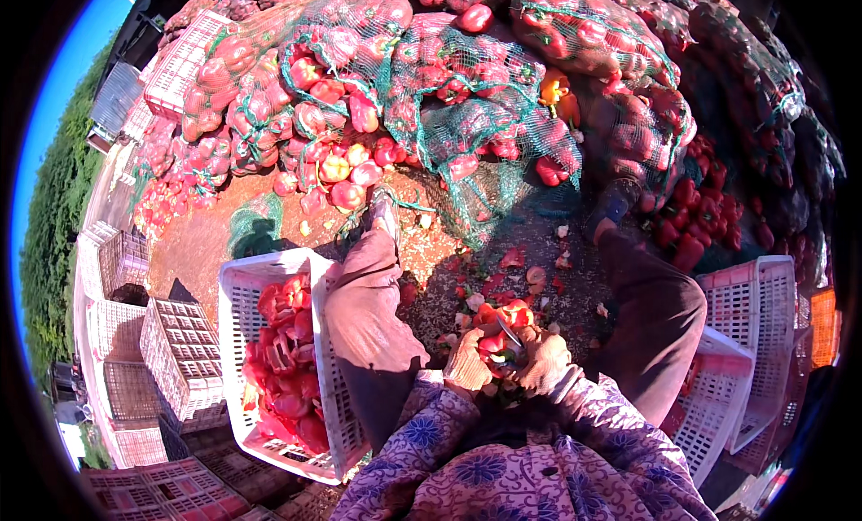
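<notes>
Both my hands wear tan work gloves and meet low in front of me, between my knees. My left hand (467, 363) is closed around a red bell pepper (491, 344). My right hand (545, 360) is closed, with a thin knife blade (510, 332) reaching from it across the pepper; the handle is hidden inside the fist. Just beyond the hands are orange-red pepper pieces (514, 313). Cut cores and seeds lie scattered on the ground around them. By my left leg stands a white plastic crate (232, 341) with halved red peppers (289, 368) in it.
Green mesh sacks (485, 131) full of red peppers are heaped ahead. Loose peppers (348, 194) lie before them, and more red peppers (696, 220) are at the right. White crates (750, 341) stand by my right leg. Several crates (182, 364) line the far left.
</notes>
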Motion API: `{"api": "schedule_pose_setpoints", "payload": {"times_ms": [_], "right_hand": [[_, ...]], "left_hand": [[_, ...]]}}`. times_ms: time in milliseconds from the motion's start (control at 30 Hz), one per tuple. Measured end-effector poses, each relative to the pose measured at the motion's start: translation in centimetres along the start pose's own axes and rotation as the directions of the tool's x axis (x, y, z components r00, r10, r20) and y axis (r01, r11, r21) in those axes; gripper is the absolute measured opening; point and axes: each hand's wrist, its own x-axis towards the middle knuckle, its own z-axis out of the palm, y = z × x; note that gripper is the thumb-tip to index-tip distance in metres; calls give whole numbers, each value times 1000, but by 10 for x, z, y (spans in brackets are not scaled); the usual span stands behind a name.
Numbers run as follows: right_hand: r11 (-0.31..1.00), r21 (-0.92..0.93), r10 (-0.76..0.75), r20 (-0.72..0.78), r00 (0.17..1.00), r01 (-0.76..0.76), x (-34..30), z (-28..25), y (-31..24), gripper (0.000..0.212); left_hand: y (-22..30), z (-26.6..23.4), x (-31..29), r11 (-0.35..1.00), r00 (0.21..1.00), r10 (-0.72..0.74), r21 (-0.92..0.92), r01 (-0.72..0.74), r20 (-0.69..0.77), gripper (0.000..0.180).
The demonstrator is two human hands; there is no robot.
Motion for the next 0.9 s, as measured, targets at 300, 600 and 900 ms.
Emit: {"api": "schedule_pose_setpoints", "payload": {"times_ms": [300, 600, 900], "right_hand": [[955, 296, -38, 164, 986, -12, -16, -1, -22, 69], [836, 491, 238, 78, 968, -245, 63, 4, 21, 30], [958, -119, -256, 64, 965, 262, 27, 33, -51, 25]], "left_hand": [[-104, 36, 30, 890, 999, 43, -455, -29, 19, 23], [-26, 13, 35, 240, 970, -184, -949, 202, 160, 19], [-4, -9, 42, 461, 966, 10, -856, -233, -258, 19]]}}
